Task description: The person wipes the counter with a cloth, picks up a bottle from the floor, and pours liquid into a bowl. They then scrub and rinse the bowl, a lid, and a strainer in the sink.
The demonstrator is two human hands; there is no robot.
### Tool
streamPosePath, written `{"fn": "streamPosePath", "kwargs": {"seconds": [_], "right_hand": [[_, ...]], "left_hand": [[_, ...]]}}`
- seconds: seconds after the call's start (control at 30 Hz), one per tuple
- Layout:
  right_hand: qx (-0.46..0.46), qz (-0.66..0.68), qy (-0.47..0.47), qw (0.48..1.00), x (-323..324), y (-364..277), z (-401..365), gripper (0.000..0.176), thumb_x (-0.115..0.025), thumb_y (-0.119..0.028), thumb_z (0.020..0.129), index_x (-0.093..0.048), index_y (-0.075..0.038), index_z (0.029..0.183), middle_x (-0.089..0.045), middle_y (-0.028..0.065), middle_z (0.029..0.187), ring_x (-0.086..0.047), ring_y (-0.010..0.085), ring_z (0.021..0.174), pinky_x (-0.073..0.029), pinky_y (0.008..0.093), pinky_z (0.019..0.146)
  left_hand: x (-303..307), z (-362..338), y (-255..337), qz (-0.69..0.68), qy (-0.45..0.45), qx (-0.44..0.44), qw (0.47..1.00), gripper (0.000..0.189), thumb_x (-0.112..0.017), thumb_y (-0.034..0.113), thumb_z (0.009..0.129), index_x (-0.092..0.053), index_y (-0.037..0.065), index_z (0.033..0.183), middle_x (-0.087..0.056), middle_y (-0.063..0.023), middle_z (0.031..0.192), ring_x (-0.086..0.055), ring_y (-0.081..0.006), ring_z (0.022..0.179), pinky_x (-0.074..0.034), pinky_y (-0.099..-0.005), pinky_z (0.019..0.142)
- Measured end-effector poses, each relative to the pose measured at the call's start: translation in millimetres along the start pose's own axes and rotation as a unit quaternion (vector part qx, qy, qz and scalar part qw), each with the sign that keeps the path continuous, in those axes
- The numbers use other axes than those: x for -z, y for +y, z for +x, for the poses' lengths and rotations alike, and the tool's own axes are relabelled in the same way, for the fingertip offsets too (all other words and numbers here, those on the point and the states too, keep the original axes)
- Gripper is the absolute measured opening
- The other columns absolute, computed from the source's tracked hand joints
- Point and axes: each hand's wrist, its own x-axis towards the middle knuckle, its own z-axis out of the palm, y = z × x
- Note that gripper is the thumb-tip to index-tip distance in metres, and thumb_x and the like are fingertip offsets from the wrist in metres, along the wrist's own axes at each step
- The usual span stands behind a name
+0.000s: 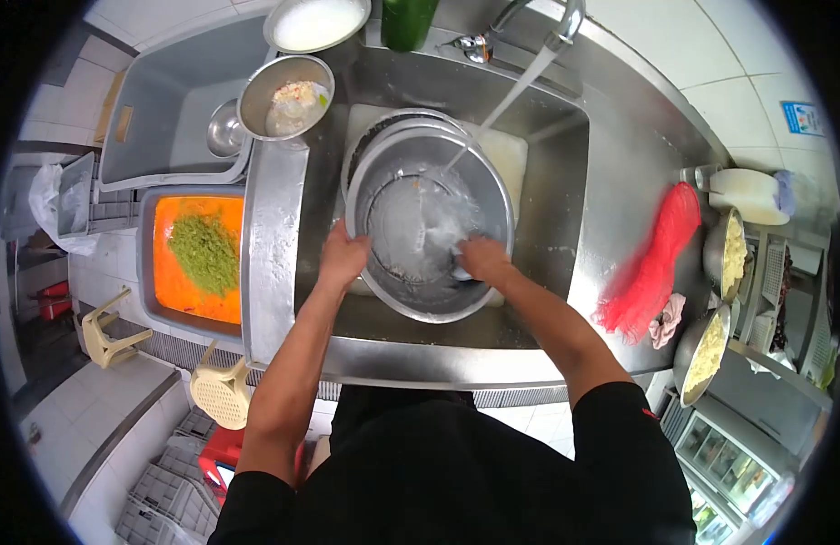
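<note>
A large metal bowl (411, 304) sits in the sink with water pooled in its bottom. My left hand (344, 257) grips its rim on the left side, thumb over the edge. Inside the bowl, at the right wall, my right hand (483, 258) is closed with its fingers turned down toward the water. A pale bit shows beneath those fingers, but what it is I cannot make out. From the faucet (558, 41) a stream of water falls into the bowl. Behind the bowl, the rim of another metal vessel (403, 116) shows.
Left of the sink (551, 300) stand a grey tub (170, 173) and a tray of orange liquid with chopped greens (203, 254). A small bowl with food scraps (288, 95) rests on the sink's left edge. Red netting (661, 259) lies on the right counter, near bowls of yellowish food (706, 359).
</note>
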Motion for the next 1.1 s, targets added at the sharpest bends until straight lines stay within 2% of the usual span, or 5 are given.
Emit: {"fn": "streamPosePath", "kwargs": {"seconds": [0.43, 0.67, 0.97, 1.07, 1.1], "right_hand": [[0.093, 0.232, 0.052, 0.967, 21, -107, -83, 0.038, -0.053, -0.043, 0.091, -0.065, -0.008, 0.098, -0.068, 0.0201, 0.095, -0.066, 0.0355, 0.09, -0.053, 0.0473, 0.077], [0.178, 0.162, 0.009, 0.971, -11, -30, -118, 0.039, -0.048, -0.039, 0.097, -0.062, -0.01, 0.12, -0.06, 0.0156, 0.107, -0.058, 0.0344, 0.104, -0.048, 0.0438, 0.09], [0.113, 0.549, 0.326, 0.761, 4, -173, 56, 0.036, -0.054, -0.02, 0.093, -0.047, -0.001, 0.123, -0.058, 0.0254, 0.111, -0.057, 0.04, 0.107, -0.044, 0.0449, 0.092], [0.035, 0.702, 0.219, 0.677, 49, -163, 80, 0.035, -0.054, -0.022, 0.093, -0.047, -0.001, 0.121, -0.059, 0.0237, 0.109, -0.06, 0.0359, 0.104, -0.045, 0.0452, 0.091], [0.086, 0.634, 0.14, 0.755, 20, -172, 87, 0.039, -0.053, -0.024, 0.093, -0.047, -0.002, 0.125, -0.061, 0.024, 0.11, -0.061, 0.0337, 0.103, -0.046, 0.0451, 0.092]], "left_hand": [[-2, -8, -2, -0.015, -0.017, 0.023, 0.999, 0.05, -0.052, 0.004, 0.078, -0.056, 0.002, 0.128, -0.067, -0.0168, 0.115, -0.06, -0.0274, 0.115, -0.043, -0.0346, 0.099], [14, -38, 5, -0.02, -0.049, 0.129, 0.99, 0.049, -0.052, 0.005, 0.081, -0.054, 0.007, 0.13, -0.068, -0.0115, 0.101, -0.064, -0.0161, 0.075, -0.049, -0.03, 0.051], [4, -98, 26, -0.101, -0.036, 0.18, 0.978, 0.049, -0.051, 0.001, 0.082, -0.046, 0.005, 0.131, -0.064, -0.0069, 0.094, -0.063, -0.0152, 0.068, -0.048, -0.026, 0.044], [8, -102, 31, -0.069, -0.021, 0.146, 0.987, 0.052, -0.051, 0.0, 0.081, -0.045, 0.004, 0.133, -0.064, -0.0081, 0.096, -0.064, -0.0155, 0.072, -0.05, -0.0267, 0.048], [11, -101, 33, -0.047, -0.013, 0.122, 0.991, 0.054, -0.051, 0.0, 0.081, -0.045, 0.004, 0.134, -0.065, -0.0089, 0.096, -0.064, -0.0149, 0.076, -0.052, -0.0269, 0.052]]}}
